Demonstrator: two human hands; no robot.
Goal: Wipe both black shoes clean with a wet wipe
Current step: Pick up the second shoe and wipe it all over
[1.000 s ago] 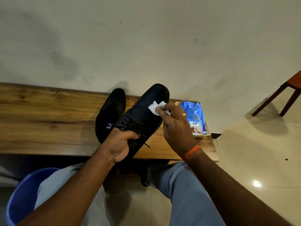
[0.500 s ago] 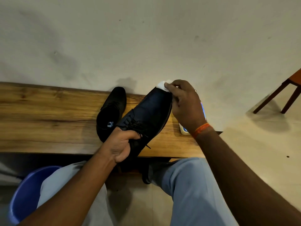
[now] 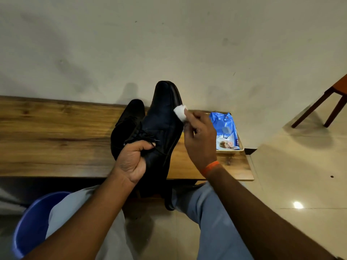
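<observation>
Pale wall and a wooden bench [image 3: 56,139] fill the frame's middle. At centre the left hand [image 3: 133,160] clamps a glossy black laced shoe [image 3: 161,124] by its heel end, toe pointing up. Its heel is hidden. Right hand [image 3: 200,139] pinches a white wet wipe [image 3: 179,112] against the shoe's right edge. Second black shoe [image 3: 129,119] lies on the bench behind, partly hidden.

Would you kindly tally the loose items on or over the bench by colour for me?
Black: 2, the held shoe and the resting shoe.
White: 1, the wipe.
Blue: 1, the pack.
Total: 4
</observation>
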